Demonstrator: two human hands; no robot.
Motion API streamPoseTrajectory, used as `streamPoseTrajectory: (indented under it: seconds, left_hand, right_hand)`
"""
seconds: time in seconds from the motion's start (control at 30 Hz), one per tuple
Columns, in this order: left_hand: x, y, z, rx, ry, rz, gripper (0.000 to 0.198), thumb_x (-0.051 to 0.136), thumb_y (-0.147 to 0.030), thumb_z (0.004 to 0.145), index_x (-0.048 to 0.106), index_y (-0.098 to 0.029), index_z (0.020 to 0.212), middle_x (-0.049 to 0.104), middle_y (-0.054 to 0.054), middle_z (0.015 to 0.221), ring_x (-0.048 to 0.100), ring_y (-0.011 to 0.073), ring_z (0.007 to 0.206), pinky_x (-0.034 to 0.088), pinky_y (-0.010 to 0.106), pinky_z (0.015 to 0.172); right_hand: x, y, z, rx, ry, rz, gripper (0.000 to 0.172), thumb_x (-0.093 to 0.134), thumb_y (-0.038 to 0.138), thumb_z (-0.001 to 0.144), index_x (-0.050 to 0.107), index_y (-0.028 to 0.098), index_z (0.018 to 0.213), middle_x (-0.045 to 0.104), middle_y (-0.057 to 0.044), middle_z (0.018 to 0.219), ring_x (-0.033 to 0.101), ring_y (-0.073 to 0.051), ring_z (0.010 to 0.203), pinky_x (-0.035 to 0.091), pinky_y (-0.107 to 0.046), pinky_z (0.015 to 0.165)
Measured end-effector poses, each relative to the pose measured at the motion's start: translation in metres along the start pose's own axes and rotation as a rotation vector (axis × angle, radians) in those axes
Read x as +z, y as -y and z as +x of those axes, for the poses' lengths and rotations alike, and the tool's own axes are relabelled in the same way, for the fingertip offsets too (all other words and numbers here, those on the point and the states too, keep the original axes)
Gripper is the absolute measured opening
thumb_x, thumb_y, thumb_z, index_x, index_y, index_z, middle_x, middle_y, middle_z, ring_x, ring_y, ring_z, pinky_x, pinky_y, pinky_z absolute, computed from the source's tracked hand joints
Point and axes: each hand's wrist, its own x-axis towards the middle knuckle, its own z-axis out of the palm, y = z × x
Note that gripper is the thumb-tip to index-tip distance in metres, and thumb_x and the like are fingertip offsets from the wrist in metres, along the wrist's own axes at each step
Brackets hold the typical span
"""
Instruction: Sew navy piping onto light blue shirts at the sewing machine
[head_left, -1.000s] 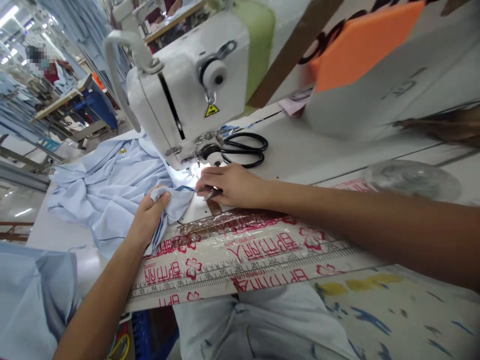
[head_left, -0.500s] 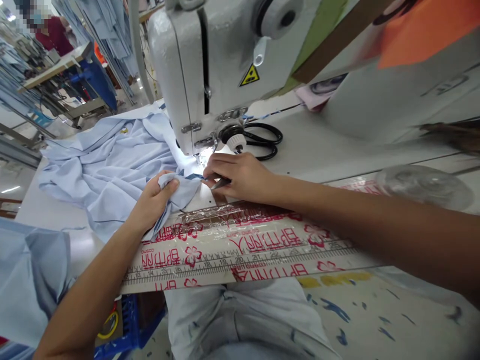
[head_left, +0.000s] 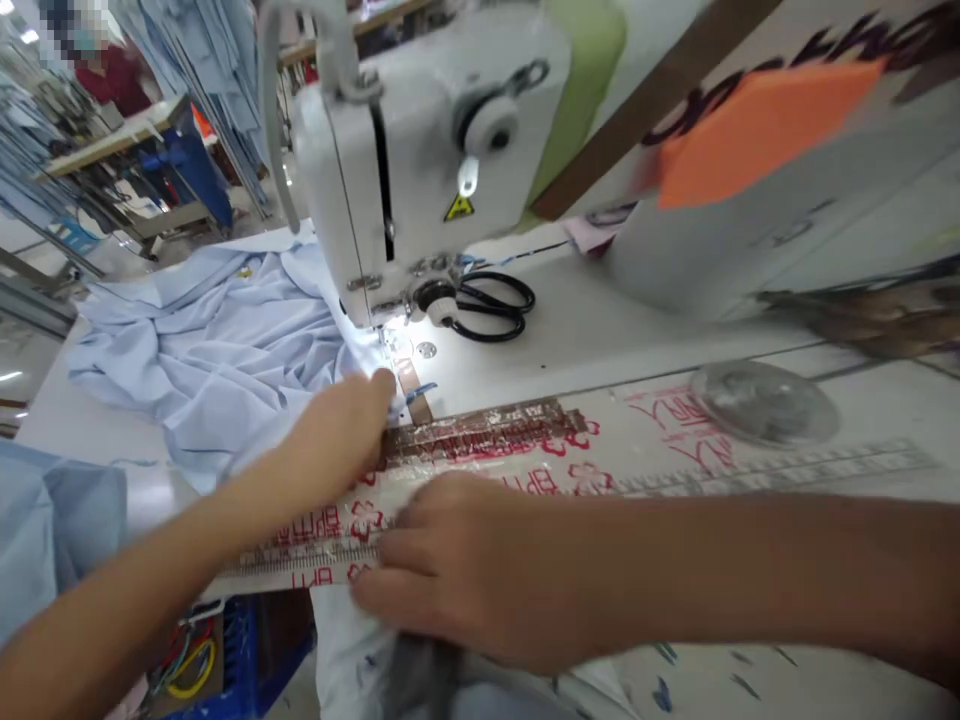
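Well, the pale blue shirt [head_left: 210,350] lies bunched on the desk [head_left: 600,370], left of centre, with one part running up under the presser foot [head_left: 388,345] of the white sewing machine [head_left: 420,170]. The left hand [head_left: 334,435] sits on the near side of that heap, its fingertips just beside the foot and the shirt touching the underside of the palm and wrist. The hand is blurred, so I cannot tell whether its grip is clamped on the cloth or only pressing down.

The right hand [head_left: 457,565] is well apart from the shirt, lower in the frame, draped over the near edge of the desk. Its grip is loose, fingers slightly apart, with nothing visible in it. Under those fingers lies a long ruler [head_left: 315,555], taped down along the desk edge, its printed red lettering running to the right.

Black-handled scissors [head_left: 491,308] rest just right of the machine's head. A clear plastic disc [head_left: 765,403] sits farther right on the desk, and an orange card [head_left: 757,130] shows at the upper right of the frame.
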Motion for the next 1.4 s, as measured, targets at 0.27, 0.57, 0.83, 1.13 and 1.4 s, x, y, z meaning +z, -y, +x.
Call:
streamPoseTrajectory:
  seconds: [0.27, 0.57, 0.83, 1.13, 1.4]
  left_hand:
    - [0.04, -0.013, -0.029, 0.247, -0.405, 0.289, 0.023, 0.033, -0.008, 0.09, 0.052, -0.003, 0.102, 0.06, 0.019, 0.108, 0.054, 0.0237, 0.109, 0.05, 0.036, 0.09]
    - [0.034, -0.015, -0.028, 0.3, -0.389, 0.272, 0.02, 0.036, -0.005, 0.088, 0.056, -0.002, 0.091, 0.062, 0.02, 0.102, 0.059, 0.0254, 0.1, 0.052, 0.038, 0.085]
    - [0.036, -0.015, -0.028, 0.262, -0.405, 0.26, 0.019, 0.037, -0.003, 0.088, 0.056, -0.003, 0.092, 0.062, 0.018, 0.101, 0.059, 0.024, 0.1, 0.052, 0.036, 0.086]
    - [0.036, -0.015, -0.028, 0.256, -0.396, 0.246, 0.019, 0.038, -0.002, 0.087, 0.055, -0.002, 0.094, 0.062, 0.018, 0.102, 0.059, 0.0246, 0.1, 0.052, 0.037, 0.087]
    - [0.038, -0.014, -0.028, 0.263, -0.404, 0.255, 0.02, 0.035, -0.003, 0.088, 0.054, -0.003, 0.094, 0.062, 0.016, 0.101, 0.058, 0.0234, 0.1, 0.052, 0.036, 0.086]
  right_hand:
    - [-0.018, -0.077, -0.015, 0.35, 0.056, -0.349, 0.058, 0.049, 0.006, 0.072, 0.05, 0.027, 0.126, 0.065, -0.001, 0.078, 0.053, -0.013, 0.055, 0.016, -0.027, 0.046]
    - [-0.034, -0.071, -0.014, 0.452, 0.116, -0.067, 0.035, 0.049, 0.023, 0.084, 0.05, 0.017, 0.119, 0.066, -0.009, 0.091, 0.061, -0.021, 0.078, 0.037, -0.031, 0.061]
    - [-0.036, -0.074, -0.017, 0.387, 0.192, -0.477, 0.038, 0.052, 0.017, 0.085, 0.048, 0.022, 0.122, 0.065, -0.004, 0.093, 0.06, -0.018, 0.065, 0.026, -0.028, 0.047]
    - [-0.026, -0.065, -0.007, 0.307, 0.196, -0.646, 0.025, 0.044, 0.009, 0.087, 0.053, 0.015, 0.11, 0.064, -0.005, 0.088, 0.059, -0.018, 0.069, 0.019, -0.031, 0.046]
    - [-0.031, -0.064, -0.015, 0.413, 0.269, -0.616, 0.035, 0.04, 0.007, 0.086, 0.049, 0.015, 0.119, 0.064, -0.006, 0.086, 0.061, -0.019, 0.065, 0.016, -0.03, 0.045]
